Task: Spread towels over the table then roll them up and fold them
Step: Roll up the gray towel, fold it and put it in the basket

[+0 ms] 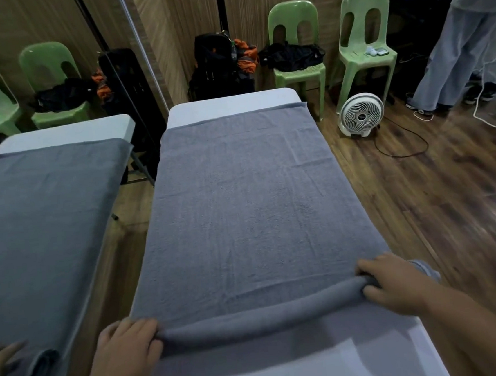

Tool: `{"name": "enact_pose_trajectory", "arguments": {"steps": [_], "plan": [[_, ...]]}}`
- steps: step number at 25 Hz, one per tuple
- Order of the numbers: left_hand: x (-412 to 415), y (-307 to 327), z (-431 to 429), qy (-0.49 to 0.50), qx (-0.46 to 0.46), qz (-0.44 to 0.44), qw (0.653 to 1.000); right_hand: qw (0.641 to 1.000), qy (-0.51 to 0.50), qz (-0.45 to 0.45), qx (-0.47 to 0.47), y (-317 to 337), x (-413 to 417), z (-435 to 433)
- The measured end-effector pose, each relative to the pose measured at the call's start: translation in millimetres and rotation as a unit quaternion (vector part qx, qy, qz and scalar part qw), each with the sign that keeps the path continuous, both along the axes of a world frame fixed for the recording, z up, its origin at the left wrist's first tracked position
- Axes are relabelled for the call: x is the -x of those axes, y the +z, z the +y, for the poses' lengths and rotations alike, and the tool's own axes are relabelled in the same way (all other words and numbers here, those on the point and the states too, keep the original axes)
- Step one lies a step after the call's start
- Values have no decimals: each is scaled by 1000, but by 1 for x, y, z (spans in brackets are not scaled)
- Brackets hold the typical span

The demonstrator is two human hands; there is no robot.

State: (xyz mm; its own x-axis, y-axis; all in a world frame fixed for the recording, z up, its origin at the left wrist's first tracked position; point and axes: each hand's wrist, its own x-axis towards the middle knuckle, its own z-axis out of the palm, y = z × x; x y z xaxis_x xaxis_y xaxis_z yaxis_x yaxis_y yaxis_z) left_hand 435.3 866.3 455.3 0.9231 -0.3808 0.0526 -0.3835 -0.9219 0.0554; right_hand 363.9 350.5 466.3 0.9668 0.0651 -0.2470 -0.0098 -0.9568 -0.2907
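A grey towel (241,194) lies spread lengthwise over the white table (226,105). Its near end is rolled into a thin tube (253,317) across the table's width. My left hand (128,344) grips the left end of that roll, fingers curled over it. My right hand (392,280) grips the right end, where the roll sticks out past the table edge. The white tabletop shows bare in front of the roll and at the far end.
A wall mirror (42,177) on the left repeats the table, towel and hand. Green plastic chairs (298,58) and black bags (220,66) line the far wall. A white floor fan (359,115) with cables stands right of the table. A person's legs (452,56) are at far right.
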Motion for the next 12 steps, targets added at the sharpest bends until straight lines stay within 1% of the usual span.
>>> {"name": "enact_pose_trajectory", "arguments": {"steps": [2,3,5,7,8,10,12], "plan": [[-22,5,-5,29,-1,2,1000,999,-14,34,-4,5,-19,-2],[-30,7,-9,42,2,-5,999,999,-28,28,2,4,-24,-2],[-30,6,-20,33,6,-13,999,997,-20,-61,32,-3,-15,-1],[-15,-9,-28,-20,-23,10,999,990,26,-122,62,-12,6,7],[-8,-16,-31,-30,-48,34,998,987,43,-131,84,-21,12,10],[-13,-23,-35,10,-48,86,995,987,17,-125,98,-34,8,10],[-22,-20,-35,28,-30,84,996,987,-17,-144,76,-37,-3,5]]}}
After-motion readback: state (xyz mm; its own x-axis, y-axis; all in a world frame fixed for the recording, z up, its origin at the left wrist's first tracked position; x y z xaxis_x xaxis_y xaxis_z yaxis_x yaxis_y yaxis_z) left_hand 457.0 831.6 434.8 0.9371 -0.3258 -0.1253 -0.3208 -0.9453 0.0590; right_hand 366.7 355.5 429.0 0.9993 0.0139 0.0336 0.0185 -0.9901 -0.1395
